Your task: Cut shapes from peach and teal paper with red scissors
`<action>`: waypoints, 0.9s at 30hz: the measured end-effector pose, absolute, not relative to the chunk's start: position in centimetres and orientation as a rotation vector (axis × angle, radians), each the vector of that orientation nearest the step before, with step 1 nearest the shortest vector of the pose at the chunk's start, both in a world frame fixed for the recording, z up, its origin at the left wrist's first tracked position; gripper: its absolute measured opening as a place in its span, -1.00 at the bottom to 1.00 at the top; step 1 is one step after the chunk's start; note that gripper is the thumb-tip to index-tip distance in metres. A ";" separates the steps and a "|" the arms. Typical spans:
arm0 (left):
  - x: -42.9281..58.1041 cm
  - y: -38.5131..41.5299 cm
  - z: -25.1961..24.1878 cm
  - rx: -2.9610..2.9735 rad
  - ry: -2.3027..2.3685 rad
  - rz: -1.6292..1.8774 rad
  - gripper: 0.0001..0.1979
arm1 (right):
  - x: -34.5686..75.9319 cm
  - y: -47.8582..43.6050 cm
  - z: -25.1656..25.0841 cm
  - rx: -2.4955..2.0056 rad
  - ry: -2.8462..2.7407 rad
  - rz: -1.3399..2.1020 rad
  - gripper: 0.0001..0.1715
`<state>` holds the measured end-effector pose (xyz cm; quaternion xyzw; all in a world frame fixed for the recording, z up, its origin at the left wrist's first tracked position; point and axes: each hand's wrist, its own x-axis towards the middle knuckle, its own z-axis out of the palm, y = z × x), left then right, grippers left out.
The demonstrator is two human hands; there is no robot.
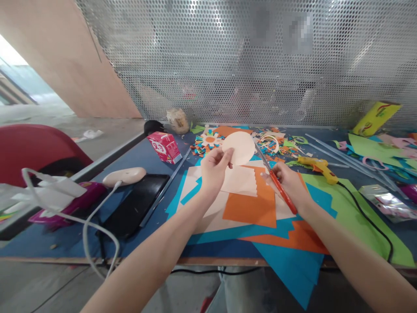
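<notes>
My left hand (215,167) pinches the lower left edge of a cream paper circle (240,147), held up above the table. In my right hand (286,181) is a pair of scissors with red handles (282,193). Their blades (262,155) point up and left, close to the circle's right edge; whether they touch it I cannot tell. Below both hands lie overlapping sheets: cream paper (241,180), orange paper (252,208) and blue paper (224,234). A paper flower (210,139) with an orange centre rests just behind my left hand.
Paper scraps (276,145) cover the back of the table. A yellow glue gun (321,168) with a black cord lies on the right near green paper (361,204). To the left are a pink box (164,148), a black tray (135,208) and a white cable (86,226).
</notes>
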<state>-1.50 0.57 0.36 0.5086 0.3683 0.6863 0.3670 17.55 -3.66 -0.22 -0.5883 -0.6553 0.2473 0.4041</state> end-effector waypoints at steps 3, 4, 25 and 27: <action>-1.6 0.7 0.2 1.295 0.977 1.767 -0.75 | 17.6 -3.5 -0.4 -1.480 -1.649 0.613 -0.40; -1.7 0.8 0.2 1.297 0.987 1.767 -0.75 | 17.6 -3.5 -0.5 -1.475 -1.647 0.616 -0.40; -2.0 0.9 0.4 1.287 1.032 1.784 -0.76 | 17.5 -3.8 0.3 -1.530 -1.676 0.590 -0.36; -2.1 1.1 0.3 1.257 1.035 1.805 -0.77 | 17.5 -3.8 0.2 -1.516 -1.677 0.589 -0.35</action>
